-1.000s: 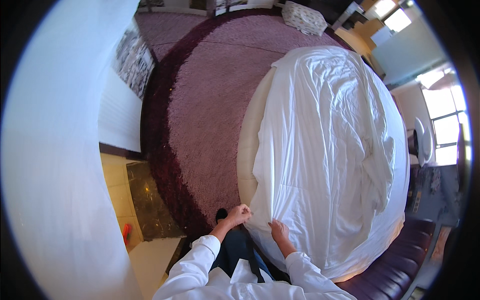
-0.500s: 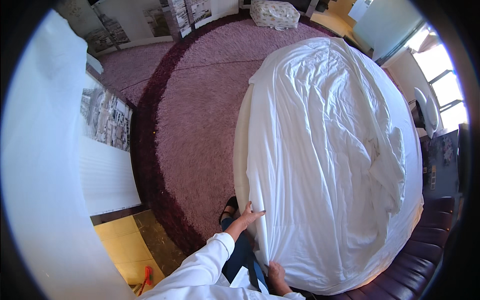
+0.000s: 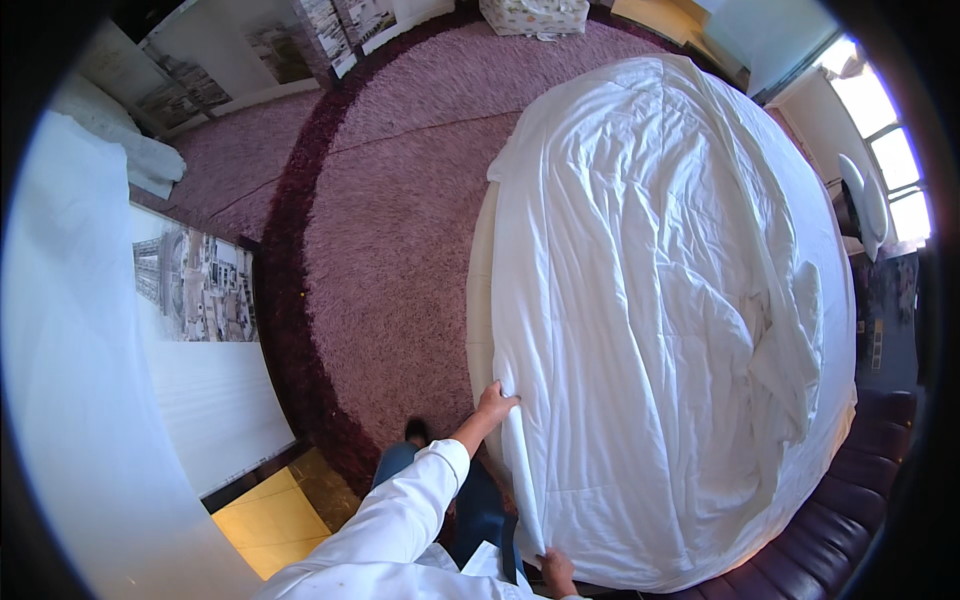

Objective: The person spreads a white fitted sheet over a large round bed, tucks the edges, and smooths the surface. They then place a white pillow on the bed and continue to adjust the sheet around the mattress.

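Note:
A large white duvet cover or sheet (image 3: 610, 300) lies wrinkled across the bed, bunched into thick folds toward its right side. My left hand (image 3: 495, 402) grips its near-left edge, thumb on top and fingers underneath. Lower down, at the near corner, my right hand (image 3: 556, 572) is closed on the same edge. Between the two hands the edge runs in a folded strip. Along the left side a cream mattress side (image 3: 481, 285) shows below the cloth. Whether it is a single sheet or a filled duvet I cannot tell.
A pink shaggy rug (image 3: 400, 240) with a dark border covers the floor on the left. A dark tufted headboard or bench (image 3: 800, 555) curves along the near right. A patterned storage bag (image 3: 535, 16) stands at the far end. White-draped furniture (image 3: 60, 300) fills the left.
My left hand has moved slightly up along the cloth's edge, still gripping. My right hand is a little lower and keeps its hold. My legs have shifted, and the view has moved slightly.

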`<state>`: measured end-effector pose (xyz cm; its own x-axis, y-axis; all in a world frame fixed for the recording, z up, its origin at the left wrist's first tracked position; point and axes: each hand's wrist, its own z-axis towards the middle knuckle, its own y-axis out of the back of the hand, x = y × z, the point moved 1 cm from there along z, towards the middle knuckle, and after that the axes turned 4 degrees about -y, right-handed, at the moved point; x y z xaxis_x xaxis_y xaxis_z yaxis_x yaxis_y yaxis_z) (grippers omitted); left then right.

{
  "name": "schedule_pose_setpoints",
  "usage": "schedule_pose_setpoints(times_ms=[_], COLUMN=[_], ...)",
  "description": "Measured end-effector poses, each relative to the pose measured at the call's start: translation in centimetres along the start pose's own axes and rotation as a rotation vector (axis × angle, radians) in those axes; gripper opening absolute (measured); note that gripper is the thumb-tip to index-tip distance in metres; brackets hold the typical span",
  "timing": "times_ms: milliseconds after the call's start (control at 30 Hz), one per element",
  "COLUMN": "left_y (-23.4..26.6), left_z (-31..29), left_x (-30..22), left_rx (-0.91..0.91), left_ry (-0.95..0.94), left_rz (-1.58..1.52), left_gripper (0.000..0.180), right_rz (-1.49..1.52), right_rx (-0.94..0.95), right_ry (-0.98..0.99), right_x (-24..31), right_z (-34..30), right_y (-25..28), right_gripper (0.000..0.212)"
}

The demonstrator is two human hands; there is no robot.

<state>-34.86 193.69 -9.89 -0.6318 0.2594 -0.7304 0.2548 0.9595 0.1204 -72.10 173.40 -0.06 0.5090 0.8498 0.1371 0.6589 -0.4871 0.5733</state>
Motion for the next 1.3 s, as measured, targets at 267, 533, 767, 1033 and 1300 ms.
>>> schedule_pose_setpoints(times_ms=[267,533,767,1033,1300], left_y=[1.3,4.3,9.8,14.1,13.4], left_z=[-2.5,-3.4,7.2,19.5,24.6], left_x=[-1.5,-5.1,-6.9,-15.9,-23.2], left_rx=[0.073,0.441,0.382,0.470,0.595], left_ry=[-0.164,-0.317,-0.196,0.063,0.228], left_rz=[0.390,0.557,-0.012,-0.157,-0.211], left_gripper=[0.033,0.018,0.017,0.086,0.096], right_rz=[0.102,-0.183,0.140,0.232,0.357], right_rx=[-0.374,-0.657,-0.445,-0.425,-0.485], right_ry=[0.089,0.133,0.167,0.125,0.055], right_x=[17.8,37.8,37.3,39.5,38.7], right_z=[14.4,27.6,27.8,26.0,27.9], right_y=[15.9,23.3,22.6,23.7,24.4], right_gripper=[0.022,0.021,0.018,0.017,0.016])
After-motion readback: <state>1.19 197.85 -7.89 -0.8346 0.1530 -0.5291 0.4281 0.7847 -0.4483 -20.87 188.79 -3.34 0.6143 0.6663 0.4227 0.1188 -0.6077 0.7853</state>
